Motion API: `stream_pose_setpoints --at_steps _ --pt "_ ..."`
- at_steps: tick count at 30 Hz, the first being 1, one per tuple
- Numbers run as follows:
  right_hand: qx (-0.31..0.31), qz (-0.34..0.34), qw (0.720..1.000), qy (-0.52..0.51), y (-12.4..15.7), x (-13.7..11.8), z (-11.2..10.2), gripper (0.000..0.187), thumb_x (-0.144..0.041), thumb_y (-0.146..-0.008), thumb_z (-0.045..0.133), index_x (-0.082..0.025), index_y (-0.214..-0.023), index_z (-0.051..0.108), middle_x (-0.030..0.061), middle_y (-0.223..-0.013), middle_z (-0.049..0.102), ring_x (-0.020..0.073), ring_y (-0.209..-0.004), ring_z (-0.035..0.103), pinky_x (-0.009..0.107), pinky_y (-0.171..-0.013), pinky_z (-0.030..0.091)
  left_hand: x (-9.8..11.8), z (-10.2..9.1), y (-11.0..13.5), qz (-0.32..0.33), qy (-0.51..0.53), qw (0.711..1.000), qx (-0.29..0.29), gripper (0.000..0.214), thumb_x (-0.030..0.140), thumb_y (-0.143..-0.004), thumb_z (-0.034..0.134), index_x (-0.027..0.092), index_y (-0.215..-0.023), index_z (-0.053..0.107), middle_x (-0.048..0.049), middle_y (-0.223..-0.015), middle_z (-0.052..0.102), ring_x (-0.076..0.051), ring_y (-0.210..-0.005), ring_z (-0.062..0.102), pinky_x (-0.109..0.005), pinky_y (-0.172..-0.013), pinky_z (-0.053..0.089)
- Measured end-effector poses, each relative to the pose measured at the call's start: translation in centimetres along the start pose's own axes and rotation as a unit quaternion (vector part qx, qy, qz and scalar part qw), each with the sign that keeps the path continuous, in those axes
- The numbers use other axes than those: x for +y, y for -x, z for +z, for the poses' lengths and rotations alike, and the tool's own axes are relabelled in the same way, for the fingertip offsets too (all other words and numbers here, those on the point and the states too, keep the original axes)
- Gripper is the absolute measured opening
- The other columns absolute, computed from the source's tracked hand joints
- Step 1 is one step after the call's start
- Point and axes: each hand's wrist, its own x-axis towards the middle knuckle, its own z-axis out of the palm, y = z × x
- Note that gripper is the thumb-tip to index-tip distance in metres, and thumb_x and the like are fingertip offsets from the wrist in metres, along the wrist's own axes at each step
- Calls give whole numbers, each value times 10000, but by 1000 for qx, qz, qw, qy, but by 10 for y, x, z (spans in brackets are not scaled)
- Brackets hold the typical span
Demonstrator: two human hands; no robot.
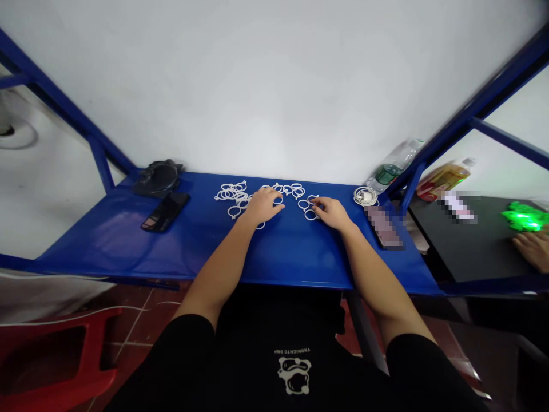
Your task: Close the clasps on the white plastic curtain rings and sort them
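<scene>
Several white plastic rings with small eyelets, like curtain rings [234,212], lie flat in a loose spread on a blue table [295,252]. My left hand [262,207] hovers over the middle of the spread, thumb apart from its curved fingers, covering some rings. Beside its fingertips a ring [278,200] shows. To the right, my right hand [331,213] is at a small separate group of rings [303,204]. Its index finger and thumb are spread, their tips at the edges of two rings. Whether either hand presses on a ring is hard to see.
A black phone [165,212] and a dark bundle [158,176] are at the left. At the right are a coiled white cable [366,196], a plastic bottle [392,167] and a blurred phone-like slab [385,227]. Another person's hand [532,249] is beside a glowing green object [525,217].
</scene>
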Motion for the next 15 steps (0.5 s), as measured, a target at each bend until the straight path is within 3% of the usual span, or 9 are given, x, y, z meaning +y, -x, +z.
stream_pose_setpoints --at_steps 4,8,12,15 --pt "-60 10 998 -13 1 10 -8 372 -451 -889 825 -230 -1187 801 75 -1066 806 245 -897 733 351 -820 547 12 17 -2 -10 -37 998 -41 294 355 -955 738 224 -1217 767 -118 -1357 712 -361 -1314 580 -544 -1136 439" --pt "-107 26 994 -23 3 20 -13 385 -448 -752 932 -242 -1054 812 41 -986 783 230 -871 717 312 -766 519 16 18 -4 -23 -12 999 -41 259 379 -972 718 222 -1166 785 -81 -1039 788 -312 -1138 671 -525 -1134 422" --pt "-125 3 992 -21 2 17 -10 119 -336 -860 811 -231 -910 785 28 -903 777 194 -804 688 283 -724 477 17 17 -5 -37 -5 998 -47 340 400 -944 762 203 -1220 782 -54 -847 778 -310 -1072 690 -536 -1160 388" --pt "-108 -9 994 -21 3 12 -9 90 -300 -894 732 -219 -865 758 34 -894 782 184 -778 671 276 -703 457 15 20 -6 -21 -7 998 -51 302 415 -929 779 223 -1161 809 -51 -847 778 -313 -1070 679 -556 -1163 376"
